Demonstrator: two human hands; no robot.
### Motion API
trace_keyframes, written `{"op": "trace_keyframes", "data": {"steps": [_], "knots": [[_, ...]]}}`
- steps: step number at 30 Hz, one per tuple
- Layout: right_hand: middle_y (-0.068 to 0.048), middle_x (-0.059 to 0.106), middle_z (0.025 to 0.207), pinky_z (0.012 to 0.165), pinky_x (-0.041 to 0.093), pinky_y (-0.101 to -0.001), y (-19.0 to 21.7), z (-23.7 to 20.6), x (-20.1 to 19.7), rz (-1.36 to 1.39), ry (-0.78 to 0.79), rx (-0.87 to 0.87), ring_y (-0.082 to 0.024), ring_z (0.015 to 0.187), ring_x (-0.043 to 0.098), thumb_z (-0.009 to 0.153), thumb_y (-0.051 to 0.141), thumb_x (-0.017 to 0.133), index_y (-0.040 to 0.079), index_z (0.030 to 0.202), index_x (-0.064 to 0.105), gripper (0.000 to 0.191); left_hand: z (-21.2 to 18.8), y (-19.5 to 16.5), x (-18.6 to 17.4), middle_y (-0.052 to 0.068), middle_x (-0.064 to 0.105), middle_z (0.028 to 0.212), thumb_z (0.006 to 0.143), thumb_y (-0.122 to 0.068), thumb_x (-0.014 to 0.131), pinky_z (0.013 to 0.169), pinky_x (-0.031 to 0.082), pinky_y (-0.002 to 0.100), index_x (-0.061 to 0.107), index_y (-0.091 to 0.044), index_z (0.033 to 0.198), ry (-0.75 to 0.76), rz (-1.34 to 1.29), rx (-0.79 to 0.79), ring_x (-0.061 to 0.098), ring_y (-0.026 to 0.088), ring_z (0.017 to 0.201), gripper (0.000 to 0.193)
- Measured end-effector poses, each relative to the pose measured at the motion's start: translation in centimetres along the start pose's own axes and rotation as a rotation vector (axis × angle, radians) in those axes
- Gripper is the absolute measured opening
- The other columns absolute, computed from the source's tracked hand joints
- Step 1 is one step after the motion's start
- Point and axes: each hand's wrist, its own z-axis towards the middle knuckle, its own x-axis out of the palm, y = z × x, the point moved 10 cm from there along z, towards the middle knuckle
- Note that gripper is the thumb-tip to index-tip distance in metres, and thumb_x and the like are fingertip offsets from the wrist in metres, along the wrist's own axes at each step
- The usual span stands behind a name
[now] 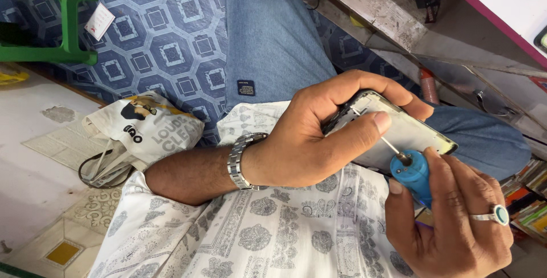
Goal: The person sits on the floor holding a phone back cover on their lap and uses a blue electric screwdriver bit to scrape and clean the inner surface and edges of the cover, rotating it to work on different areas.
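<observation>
My left hand [307,141], a metal wristwatch [240,161] on its wrist, grips an opened phone [413,132] over my lap. Its fingers wrap the phone's far edge and its thumb presses on the pale inner face. My right hand [456,221], wearing a ring with a blue stone [497,214], holds a small screwdriver by its blue handle [411,174]. The thin metal shaft [390,145] points at the phone's inside, close to my left thumb.
My jeans-clad leg [273,33] stretches over a blue patterned floor mat [165,38]. A printed cloth bag [142,127] lies at left, near a green plastic stool [68,21]. A worn metal counter frame [387,15] runs at upper right, with stacked colourful packets [530,198] below it.
</observation>
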Motion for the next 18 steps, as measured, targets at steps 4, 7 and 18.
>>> {"op": "trace_keyframes", "data": {"steps": [4,7,18], "knots": [[-0.022,0.069,0.103,0.080,0.059,-0.0383,0.18,0.17,-0.05,-0.011,0.009,-0.004,-0.033,0.093,0.073,0.094,0.012,0.079,-0.011,0.123,0.069,0.038,-0.06,0.04,-0.03,0.011,0.070,0.133,0.123,-0.011,0.052,0.112,0.052,0.028,0.057,-0.003,0.136,-0.002,-0.015,-0.003,0.062,0.012,0.125,0.016],[-0.021,0.069,0.105,0.079,0.059,-0.0368,0.24,0.17,-0.10,-0.009,0.005,0.023,-0.032,0.093,0.073,0.094,0.011,0.079,-0.011,0.123,0.069,0.038,-0.09,0.06,-0.03,0.010,0.070,0.133,0.123,-0.012,0.053,0.111,0.052,0.028,0.058,-0.003,0.135,-0.008,-0.001,-0.005,0.062,0.012,0.124,0.016],[-0.021,0.068,0.103,0.080,0.059,-0.0386,0.52,0.54,-0.15,-0.039,0.017,-0.015,-0.034,0.093,0.073,0.093,0.012,0.080,-0.011,0.123,0.069,0.039,-0.01,-0.11,-0.12,0.008,0.070,0.131,0.124,-0.016,0.054,0.111,0.053,0.027,0.058,-0.004,0.134,-0.021,0.010,0.018,0.062,0.011,0.125,0.017]]}}
